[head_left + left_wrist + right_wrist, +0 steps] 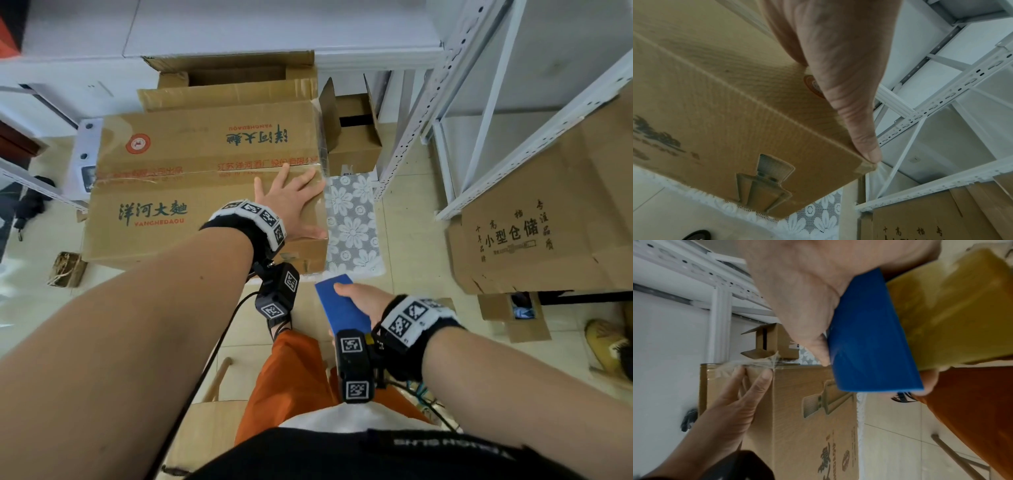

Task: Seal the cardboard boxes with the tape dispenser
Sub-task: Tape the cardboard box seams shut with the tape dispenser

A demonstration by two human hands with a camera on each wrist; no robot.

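A large brown cardboard box (178, 205) with green lettering lies on the floor, its top flaps closed and clear tape along the centre seam (205, 171). My left hand (291, 202) lies flat with spread fingers on the box's right end, pressing near the seam and the corner (865, 164). My right hand (359, 298) grips the blue tape dispenser (342, 305) below the box, off its surface. In the right wrist view the dispenser (873, 337) carries a yellowish tape roll (953, 308), and the left hand (744, 395) shows on the box edge, with crumpled tape there.
An open box (236, 78) stands behind the large one, a small open box (356, 130) to its right. White metal shelving (479, 102) and a printed carton (548, 219) fill the right side. A lace mat (352, 222) lies on the tiled floor.
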